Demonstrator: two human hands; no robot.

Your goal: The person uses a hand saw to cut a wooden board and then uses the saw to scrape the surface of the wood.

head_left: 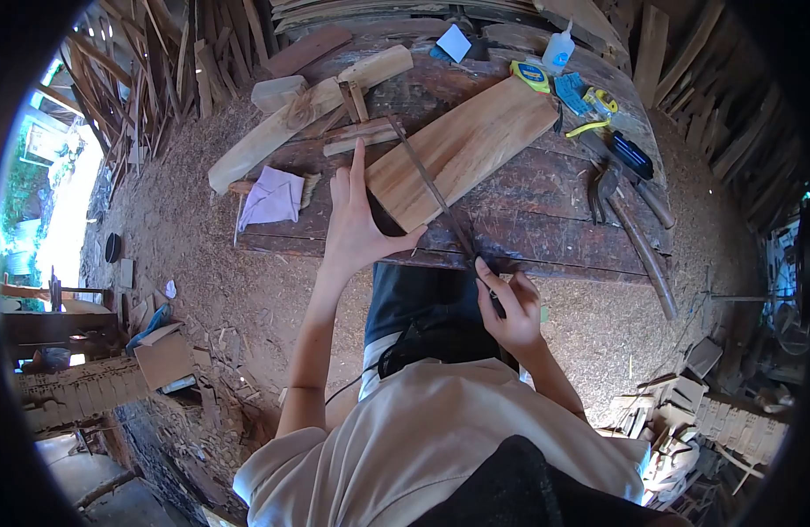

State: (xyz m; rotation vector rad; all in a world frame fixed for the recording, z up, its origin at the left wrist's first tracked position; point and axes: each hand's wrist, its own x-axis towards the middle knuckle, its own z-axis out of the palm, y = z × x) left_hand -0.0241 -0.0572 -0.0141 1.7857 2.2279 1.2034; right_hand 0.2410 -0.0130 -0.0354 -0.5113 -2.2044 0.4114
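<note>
My left hand [352, 220] is at the table's near edge, beside the lower left end of a wide wooden board [466, 149]. Its index finger stretches up to a small wooden block [361, 136], its thumb points right toward the board's corner, and the other fingers are curled. A long thin metal bar [427, 180] crosses the board at a slant from the block down to the near edge. My right hand [513, 312] grips the bar's dark lower end between thumb and fingers; the hand hides part of this end.
The worktable [545, 211] also bears a long pale plank [299, 123], a lilac cloth [271, 195], a tape measure [531, 76], a glue bottle [558, 48], a hammer [629, 228] and a black device [631, 155]. Wood scraps surround the shavings-covered floor [203, 281].
</note>
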